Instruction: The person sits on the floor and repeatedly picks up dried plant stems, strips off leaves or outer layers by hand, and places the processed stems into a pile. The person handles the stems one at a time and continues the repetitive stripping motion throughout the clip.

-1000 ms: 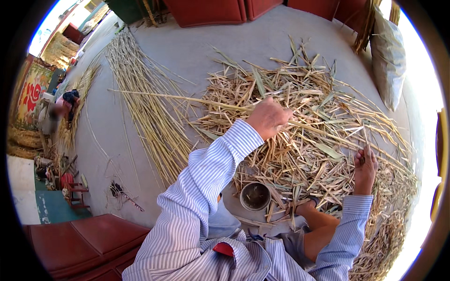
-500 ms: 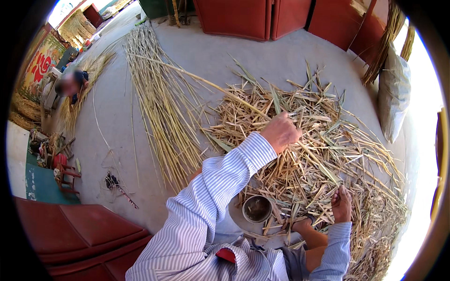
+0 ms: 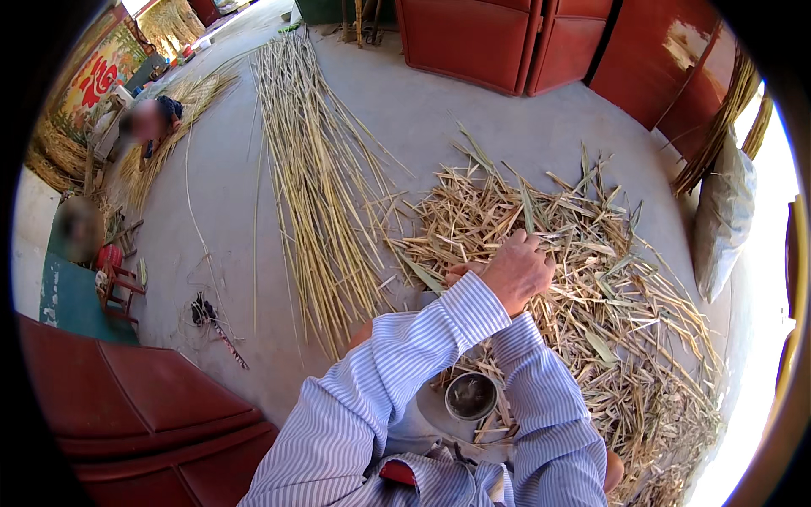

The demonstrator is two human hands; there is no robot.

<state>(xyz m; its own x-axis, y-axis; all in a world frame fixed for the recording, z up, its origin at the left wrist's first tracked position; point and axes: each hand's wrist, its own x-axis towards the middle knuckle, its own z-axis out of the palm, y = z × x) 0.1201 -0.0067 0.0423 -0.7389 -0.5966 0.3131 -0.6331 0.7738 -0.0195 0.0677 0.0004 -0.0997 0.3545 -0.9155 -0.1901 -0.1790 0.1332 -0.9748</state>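
Observation:
My left hand [image 3: 517, 272] is closed over the near left part of a pile of dry stalk pieces and husks [image 3: 608, 245]. What it grips is hidden under its fingers. My right forearm crosses beneath the left wrist, so my right hand [image 3: 463, 272] shows only as curled fingers left of the left hand. Anything in those fingers cannot be made out. A round metal bowl [image 3: 470, 396] sits just below the crossed forearms. To the left, a long bundle of thin yellow-green stalks [image 3: 317, 177] lies spread on the floor. A pale loose leaf [image 3: 601, 346] rests on the pile.
Red panels [image 3: 469, 42] stand at the far side, with a red padded surface [image 3: 152, 389] at lower left. A pale sack [image 3: 725, 215] leans at the right. Another person [image 3: 152, 122] bends over stalks at far left, near a small red chair [image 3: 120, 291].
My right hand has crossed from the right side to beneath my left wrist. The long stalk that ran through my left hand no longer shows. The view has shifted slightly.

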